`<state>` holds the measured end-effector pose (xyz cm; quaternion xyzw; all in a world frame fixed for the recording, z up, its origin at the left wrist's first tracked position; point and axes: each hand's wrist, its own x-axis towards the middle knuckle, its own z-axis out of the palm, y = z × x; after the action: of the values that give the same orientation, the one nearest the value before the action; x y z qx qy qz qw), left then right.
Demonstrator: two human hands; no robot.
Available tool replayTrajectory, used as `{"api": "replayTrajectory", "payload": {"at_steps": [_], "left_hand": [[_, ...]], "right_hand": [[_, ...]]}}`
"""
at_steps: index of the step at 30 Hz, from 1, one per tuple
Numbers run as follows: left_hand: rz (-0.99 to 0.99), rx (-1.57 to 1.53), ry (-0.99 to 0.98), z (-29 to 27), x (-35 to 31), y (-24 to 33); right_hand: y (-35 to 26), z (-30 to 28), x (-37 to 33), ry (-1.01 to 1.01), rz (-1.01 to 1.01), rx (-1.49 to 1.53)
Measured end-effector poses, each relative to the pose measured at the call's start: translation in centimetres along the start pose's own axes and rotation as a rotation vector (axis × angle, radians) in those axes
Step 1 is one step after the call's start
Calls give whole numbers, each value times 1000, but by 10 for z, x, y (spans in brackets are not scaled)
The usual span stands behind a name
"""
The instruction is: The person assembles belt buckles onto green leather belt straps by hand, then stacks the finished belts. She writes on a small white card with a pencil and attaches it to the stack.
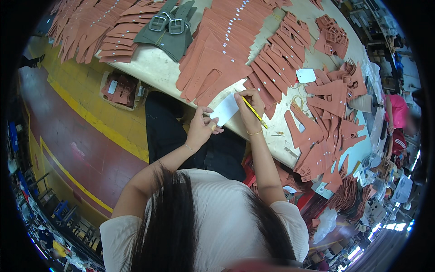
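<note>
At the near edge of the table, my left hand (202,127) pinches the lower left corner of a white rounded card (225,110). My right hand (251,110) grips a yellow and black pencil (259,119), and its fingertips meet the card's right edge. The pencil slants with its upper end by the card. Just beyond the card, reddish-brown leather pieces (217,75) with small white stickers lie fanned in overlapping rows. Right of my right hand are more such leather pieces with buckles (276,63).
Two green buckled leather pieces (167,29) lie at the far left of the table. Another white card (306,75) and a thread cone (362,103) are on the right. A box of leather pieces (122,90) stands on the floor at left. A person in pink (398,113) is at far right.
</note>
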<state>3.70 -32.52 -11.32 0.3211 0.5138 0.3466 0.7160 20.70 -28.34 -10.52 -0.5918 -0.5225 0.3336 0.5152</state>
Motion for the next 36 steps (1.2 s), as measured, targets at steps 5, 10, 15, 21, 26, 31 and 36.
{"api": "replayTrajectory", "payload": {"at_steps": [5, 10, 15, 21, 26, 31, 36], "left_hand": [[-24, -8, -5, 0, -1, 3], [12, 85, -27, 0, -4, 3], [57, 139, -59, -2, -3, 1], [55, 127, -79, -3, -4, 3], [20, 120, -85, -3, -4, 4], [49, 118, -58, -3, -3, 2], [43, 122, -54, -2, -3, 2]], "right_hand": [[-22, -18, 2, -31, 222, -98], [-40, -33, 12, -150, -99, -61], [-49, -28, 5, -203, -55, 17], [-32, -26, -2, -152, 173, 216], [-9, -9, -4, -171, 217, 47], [4, -8, 2, -120, 52, -125], [15, -4, 4, -85, -101, -174]]}}
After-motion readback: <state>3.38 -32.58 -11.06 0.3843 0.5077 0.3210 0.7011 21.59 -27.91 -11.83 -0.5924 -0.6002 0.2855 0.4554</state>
